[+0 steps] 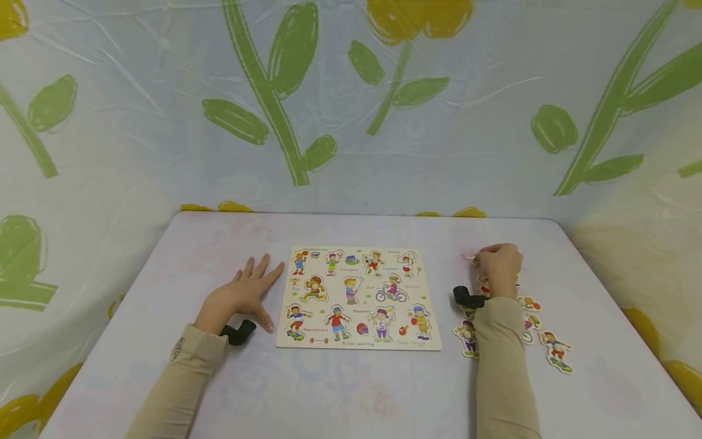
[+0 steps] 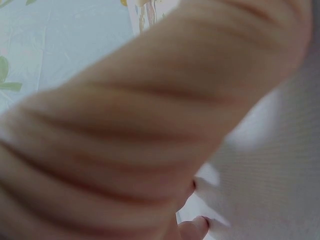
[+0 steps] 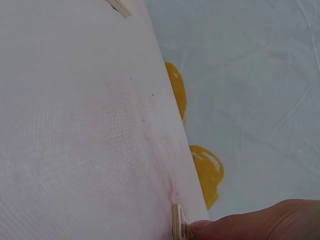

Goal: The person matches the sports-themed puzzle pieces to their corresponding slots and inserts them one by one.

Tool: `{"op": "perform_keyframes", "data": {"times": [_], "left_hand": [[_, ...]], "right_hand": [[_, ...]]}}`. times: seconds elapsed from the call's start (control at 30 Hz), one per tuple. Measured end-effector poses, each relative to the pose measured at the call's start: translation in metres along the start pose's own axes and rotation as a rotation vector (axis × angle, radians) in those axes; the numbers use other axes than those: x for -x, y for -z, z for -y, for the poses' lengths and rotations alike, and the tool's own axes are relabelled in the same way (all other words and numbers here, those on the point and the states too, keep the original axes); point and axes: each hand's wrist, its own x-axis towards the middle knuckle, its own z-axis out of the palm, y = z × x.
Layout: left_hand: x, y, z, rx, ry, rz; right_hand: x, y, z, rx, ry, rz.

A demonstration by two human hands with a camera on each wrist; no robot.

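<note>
A flat wooden puzzle board (image 1: 351, 360) printed with children playing sports lies mid-table; better to its left is my left hand (image 1: 241, 299), resting on the tabletop with fingers spread and fingertips at the board's left edge. My right hand (image 1: 500, 265) pinches a small wooden puzzle piece (image 1: 472, 260) beyond the board's right side. The right wrist view shows the piece's pale plywood edge (image 3: 175, 222) against a fingertip; its picture is turned away. Below that hand lie loose puzzle pieces, among them a skateboarder piece (image 1: 557, 352) and a purple-trousered figure piece (image 1: 468, 338).
Several more pieces, such as a bicycle piece (image 1: 529, 328), lie partly under the right forearm. The pale table (image 1: 307, 396) ends at a flowered cloth backdrop (image 1: 466, 152). A black wrist camera mount (image 1: 239, 333) sits at the left wrist and another (image 1: 469, 297) at the right.
</note>
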Motion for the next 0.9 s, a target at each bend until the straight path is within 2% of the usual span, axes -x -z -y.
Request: {"op": "perform_keyframes", "data": {"times": [0.7,0.9], "left_hand": [[-0.0021,-0.0020,0.0012,0.000,0.001,-0.007],[-0.0010,-0.0010,-0.0008,0.007,0.001,-0.005]], "right_hand": [[-0.0046,0.0001,0.0025,-0.052,-0.050,0.031],[-0.0046,-0.0006,0.0028,-0.090,0.009,0.045]]}}
